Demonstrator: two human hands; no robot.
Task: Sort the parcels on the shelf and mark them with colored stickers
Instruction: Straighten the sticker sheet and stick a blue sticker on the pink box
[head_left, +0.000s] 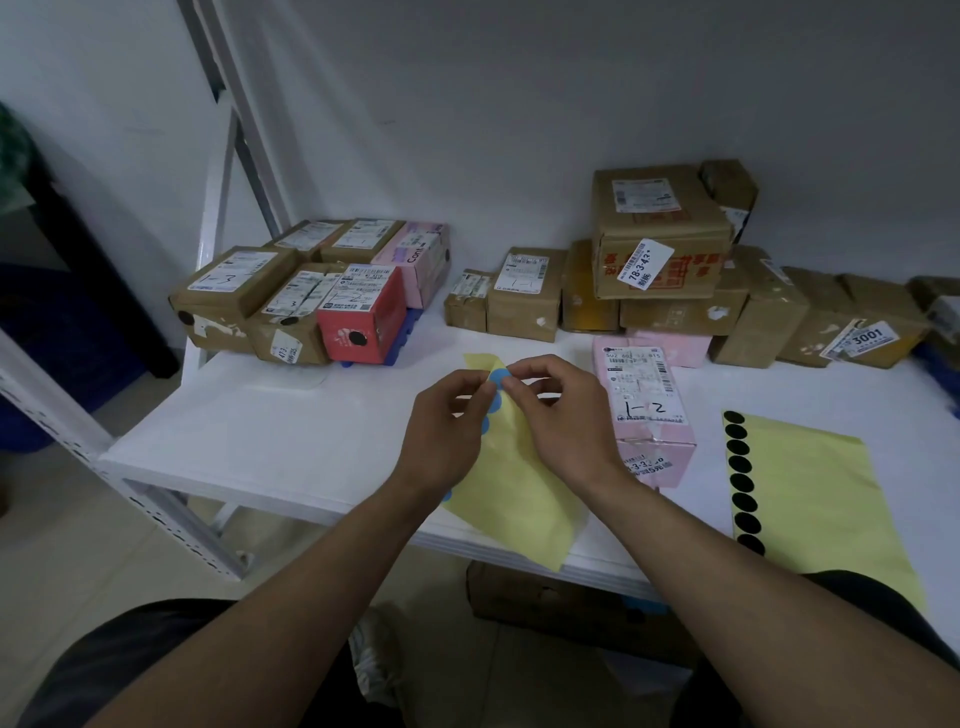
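Over the white shelf (270, 431) my left hand (447, 431) grips a yellow backing sheet (511, 493) that carries blue round stickers. My right hand (558, 410) pinches one blue sticker (500, 378) at the sheet's upper end. Just right of my hands stands a pink parcel (647, 410) marked "1-2". A group of parcels at the back left, among them a red box (363, 317), bears black dots. Unmarked brown parcels (660, 234) are stacked at the back right.
A second yellow sheet (810, 499) with a column of black stickers lies on the shelf at the right. The shelf's metal upright (244, 130) rises at the left. A cardboard box (571, 608) sits on the floor under the shelf.
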